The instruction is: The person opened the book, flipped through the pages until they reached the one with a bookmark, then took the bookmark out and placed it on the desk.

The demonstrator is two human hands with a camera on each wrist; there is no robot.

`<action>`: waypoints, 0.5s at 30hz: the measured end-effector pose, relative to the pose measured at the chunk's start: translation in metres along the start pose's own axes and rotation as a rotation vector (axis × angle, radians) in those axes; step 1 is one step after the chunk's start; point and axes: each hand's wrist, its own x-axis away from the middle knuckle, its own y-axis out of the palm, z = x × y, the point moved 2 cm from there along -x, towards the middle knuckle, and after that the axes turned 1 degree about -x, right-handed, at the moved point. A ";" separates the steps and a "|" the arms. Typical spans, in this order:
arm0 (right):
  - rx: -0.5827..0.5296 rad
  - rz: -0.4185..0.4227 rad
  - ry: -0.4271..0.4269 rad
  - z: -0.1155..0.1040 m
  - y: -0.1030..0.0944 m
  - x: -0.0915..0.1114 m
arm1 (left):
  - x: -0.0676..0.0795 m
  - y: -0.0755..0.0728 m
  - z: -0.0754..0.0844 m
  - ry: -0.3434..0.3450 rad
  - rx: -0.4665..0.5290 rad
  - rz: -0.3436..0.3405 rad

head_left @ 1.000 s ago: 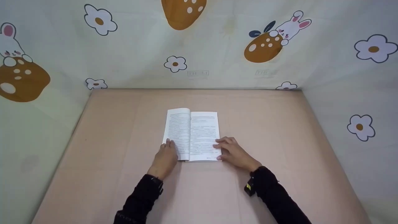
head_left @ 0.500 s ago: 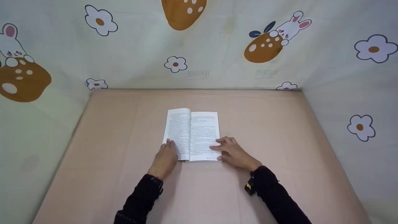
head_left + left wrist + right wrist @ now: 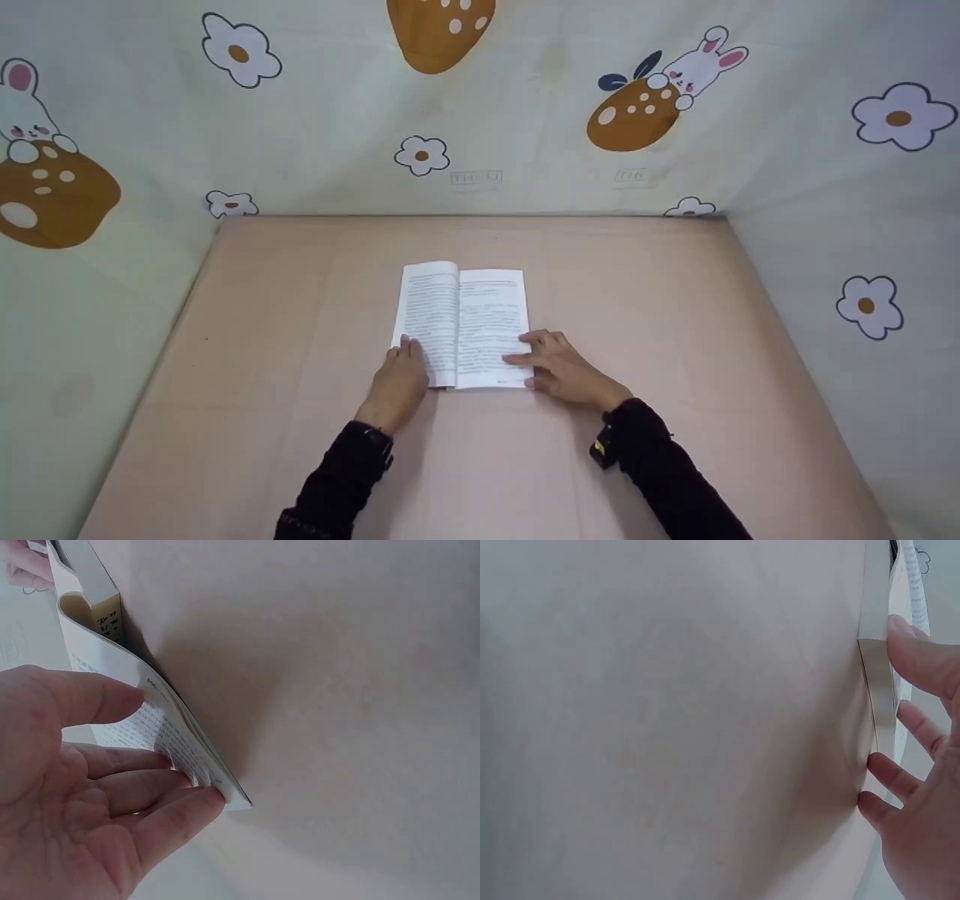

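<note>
An open book (image 3: pixel 491 315) with white printed pages lies on the table, its left-hand pages curving up near the spine. My left hand (image 3: pixel 399 375) rests on the lower outer part of the left page; in the left wrist view its fingertips (image 3: pixel 206 799) press near the page's outer edge. At the lower right of the book is my right hand (image 3: pixel 566 367). Its index finger extends onto the right page, and the thumb touches the lower corner. In the right wrist view the other fingers (image 3: pixel 889 772) lie along the thick page block (image 3: pixel 877 682).
A pinkish-beige table surface (image 3: pixel 247 360) surrounds the book. Pale cloth walls (image 3: pixel 540 97) printed with flowers, rabbits and brown spotted shapes stand at the back and both sides. Black sleeves (image 3: pixel 667 457) with wrist straps cover both forearms.
My right index finger has slid slightly left, further onto the right page. The left hand and the book hold their places.
</note>
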 end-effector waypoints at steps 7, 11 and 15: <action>-0.043 0.027 0.052 0.001 0.002 -0.001 | -0.001 0.002 -0.001 -0.030 0.039 -0.014; -0.068 0.068 0.051 0.000 0.003 -0.001 | -0.002 0.004 -0.003 -0.057 0.066 -0.043; -0.069 0.116 0.048 0.000 0.005 -0.002 | -0.003 0.004 -0.002 -0.051 0.059 -0.044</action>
